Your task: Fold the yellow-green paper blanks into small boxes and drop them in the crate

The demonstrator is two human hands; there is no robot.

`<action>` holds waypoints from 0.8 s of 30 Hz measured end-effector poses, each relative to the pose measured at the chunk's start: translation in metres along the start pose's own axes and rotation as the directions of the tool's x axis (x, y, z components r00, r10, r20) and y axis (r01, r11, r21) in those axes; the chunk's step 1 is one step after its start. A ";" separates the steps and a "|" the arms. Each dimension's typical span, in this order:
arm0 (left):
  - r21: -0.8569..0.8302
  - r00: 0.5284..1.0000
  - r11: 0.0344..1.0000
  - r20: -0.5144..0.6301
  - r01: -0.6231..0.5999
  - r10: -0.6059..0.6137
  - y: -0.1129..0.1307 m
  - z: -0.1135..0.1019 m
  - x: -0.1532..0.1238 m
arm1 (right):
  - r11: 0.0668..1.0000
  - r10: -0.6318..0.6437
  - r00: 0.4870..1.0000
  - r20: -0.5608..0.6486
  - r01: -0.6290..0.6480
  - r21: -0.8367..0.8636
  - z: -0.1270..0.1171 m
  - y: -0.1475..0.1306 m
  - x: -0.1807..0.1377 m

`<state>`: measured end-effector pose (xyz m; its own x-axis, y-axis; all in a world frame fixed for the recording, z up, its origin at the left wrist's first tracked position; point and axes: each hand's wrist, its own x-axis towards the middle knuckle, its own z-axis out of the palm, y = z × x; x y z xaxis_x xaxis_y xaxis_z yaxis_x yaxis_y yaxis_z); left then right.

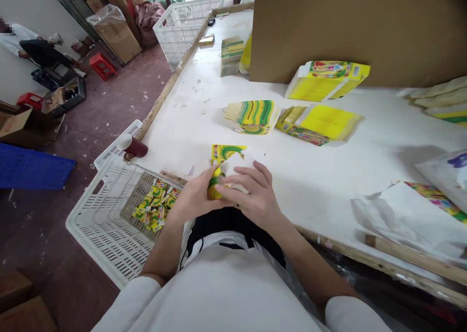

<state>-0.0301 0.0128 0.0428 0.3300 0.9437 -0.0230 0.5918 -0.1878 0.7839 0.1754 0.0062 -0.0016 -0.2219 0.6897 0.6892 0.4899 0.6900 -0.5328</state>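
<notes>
My left hand [195, 196] is closed around a small yellow and green printed cardboard box [215, 181], held above the table's front edge. My right hand [257, 196] meets it from the other side, with curved fingers over its white panel; the thumb is mostly hidden. Just beyond the hands, a flat yellow and green printed piece of card [228, 151] lies on the white table [175, 128]. Farther back is a stack of flat printed cartons [255, 113]. To the left, a white plastic crate [105, 225] holds several small yellow and green boxes [156, 205].
Yellow carton stacks [317, 123] lie at the back right, before a large cardboard sheet [346, 30]. A dark red mug [136, 147] lies on its side by the left edge. White sheets [419, 215] lie at right. Across the floor is another person [32, 45].
</notes>
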 end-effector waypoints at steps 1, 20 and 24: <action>0.048 1.000 0.999 0.011 0.022 -0.022 0.001 0.008 0.000 | 0.997 0.076 0.994 -0.080 -0.074 0.029 0.002 -0.003 0.000; 0.098 0.954 0.962 -0.132 -0.256 0.268 -0.024 0.051 0.005 | 0.682 0.328 0.872 0.362 -0.484 0.548 0.026 -0.005 -0.006; 0.190 0.917 0.958 -0.300 -0.212 0.263 -0.023 0.049 0.008 | 0.854 0.295 0.932 0.210 -0.356 0.380 0.022 -0.002 -0.008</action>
<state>-0.0049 0.0111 -0.0062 0.2378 0.8978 0.3707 0.6371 -0.4322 0.6381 0.1576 0.0046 -0.0166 -0.2391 0.8926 0.3822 0.1766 0.4270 -0.8868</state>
